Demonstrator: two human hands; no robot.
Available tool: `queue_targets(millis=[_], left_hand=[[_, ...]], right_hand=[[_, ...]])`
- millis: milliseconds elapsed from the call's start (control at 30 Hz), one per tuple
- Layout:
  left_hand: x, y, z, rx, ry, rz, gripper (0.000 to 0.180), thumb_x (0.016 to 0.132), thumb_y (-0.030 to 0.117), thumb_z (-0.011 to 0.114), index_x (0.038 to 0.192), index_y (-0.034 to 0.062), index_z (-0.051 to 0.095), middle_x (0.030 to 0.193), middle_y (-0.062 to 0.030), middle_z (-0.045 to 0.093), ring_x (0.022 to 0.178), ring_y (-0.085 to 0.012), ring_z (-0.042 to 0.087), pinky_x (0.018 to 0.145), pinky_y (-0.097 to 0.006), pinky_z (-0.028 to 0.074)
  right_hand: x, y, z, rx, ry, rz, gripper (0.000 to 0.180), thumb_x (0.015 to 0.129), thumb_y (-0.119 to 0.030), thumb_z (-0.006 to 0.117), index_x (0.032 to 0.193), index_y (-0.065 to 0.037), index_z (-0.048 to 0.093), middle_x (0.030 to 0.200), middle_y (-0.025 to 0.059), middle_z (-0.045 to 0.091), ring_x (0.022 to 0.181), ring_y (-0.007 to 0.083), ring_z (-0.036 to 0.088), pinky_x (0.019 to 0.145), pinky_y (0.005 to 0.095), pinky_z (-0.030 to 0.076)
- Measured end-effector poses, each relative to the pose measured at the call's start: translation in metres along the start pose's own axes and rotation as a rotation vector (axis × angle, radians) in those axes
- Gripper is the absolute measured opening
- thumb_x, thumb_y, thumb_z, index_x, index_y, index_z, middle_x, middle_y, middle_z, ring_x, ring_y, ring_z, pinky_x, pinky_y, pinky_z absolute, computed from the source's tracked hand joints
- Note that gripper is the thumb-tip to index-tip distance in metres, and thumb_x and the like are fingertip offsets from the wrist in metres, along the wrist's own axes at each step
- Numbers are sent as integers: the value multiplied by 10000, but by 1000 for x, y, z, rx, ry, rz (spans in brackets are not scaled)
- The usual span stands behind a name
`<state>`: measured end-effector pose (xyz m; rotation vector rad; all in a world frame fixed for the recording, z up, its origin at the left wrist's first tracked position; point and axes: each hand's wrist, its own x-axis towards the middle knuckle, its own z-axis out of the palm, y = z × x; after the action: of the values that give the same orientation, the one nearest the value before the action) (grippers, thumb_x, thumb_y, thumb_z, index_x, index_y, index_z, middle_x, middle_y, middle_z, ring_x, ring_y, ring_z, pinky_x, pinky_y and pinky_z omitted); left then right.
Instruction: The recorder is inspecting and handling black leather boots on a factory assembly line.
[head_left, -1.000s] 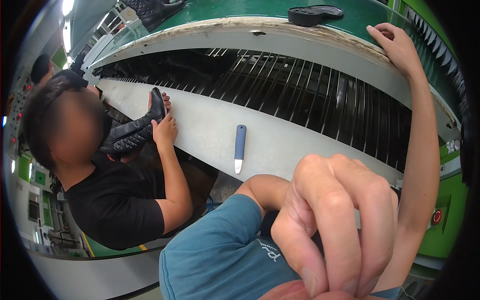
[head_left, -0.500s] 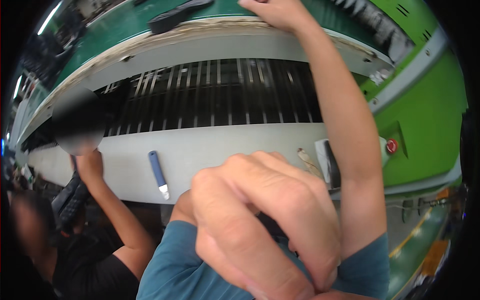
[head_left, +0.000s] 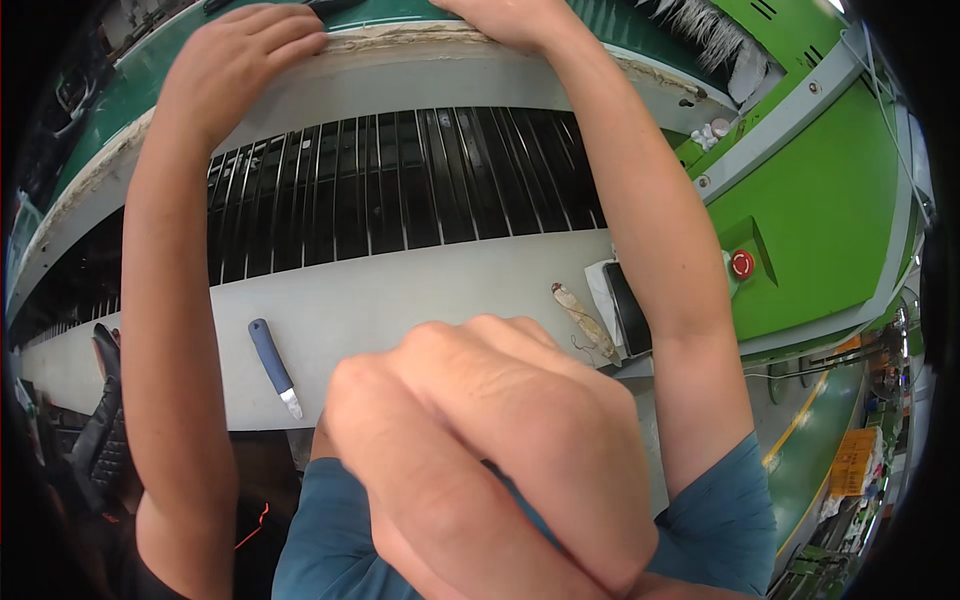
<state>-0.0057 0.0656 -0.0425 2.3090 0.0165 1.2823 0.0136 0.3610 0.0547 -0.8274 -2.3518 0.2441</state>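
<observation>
1 left hand (head_left: 500, 405) curled, 1 right hand (head_left: 512, 18) at 1 ledge (head_left: 400, 38), grips unclear; 1 blue-handled tool (head_left: 268, 355).

Tools on the white ledge (head_left: 430, 285) before me, and a green machine (head_left: 810, 230) at my right.
On this ledge I see a knife with blue handle (head_left: 270, 355), its short blade pointing to my side; well apart to the right there lies a pale wrapped stick (head_left: 583, 318), near a black flat object (head_left: 625, 310) which overlaps a white piece (head_left: 598, 283). Beyond the ledge, thin metal bars (head_left: 380, 190) cross a dark gap. The machine carries a red round button (head_left: 742, 264). At my far left is a black quilted boot (head_left: 100, 440), partly covered; at lower right, an orange crate (head_left: 857, 460) near a yellow floor line (head_left: 800, 422).
</observation>
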Motion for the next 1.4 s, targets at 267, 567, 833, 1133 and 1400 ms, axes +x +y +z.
queue_targets(millis=[267,567,833,1133,1400], left_hand=[[-23,36,-14,231,187,-38,99,854,71,670,934,26,706,874,-102,706,735,-202,691,631,-281,554],[-8,54,-19,522,478,-9,86,796,25,707,881,24,711,837,-79,699,703,-183,674,620,-277,537],[45,-75,-8,415,420,-190,101,744,-15,740,835,23,715,805,-60,692,675,-166,660,611,-274,521],[-38,-367,-2,822,-23,-985,419,863,347,893,1184,104,779,1113,-113,774,978,-315,778,859,-420,619],[-37,-455,14,942,-262,-1103,661,881,414,855,1491,279,636,1526,-154,590,1323,-388,659,1046,-506,577]], right_hand=[[16,27,-7,87,-38,-79,459,965,-420,776,1166,-10,815,1107,185,823,1035,278,784,954,390,593],[6,140,-79,-322,56,54,493,978,-474,738,1113,-8,823,1061,213,815,1000,343,784,915,429,596],[-14,152,-70,-271,149,162,656,1018,-631,596,1072,-20,829,1124,263,784,1085,429,748,970,496,567],[-30,140,-77,-247,254,222,602,1019,-503,622,1151,61,787,1220,306,756,1174,443,731,1042,509,566],[-39,134,-83,-179,263,244,512,1002,-413,643,1194,40,787,1257,275,762,1192,415,739,1036,483,583]])
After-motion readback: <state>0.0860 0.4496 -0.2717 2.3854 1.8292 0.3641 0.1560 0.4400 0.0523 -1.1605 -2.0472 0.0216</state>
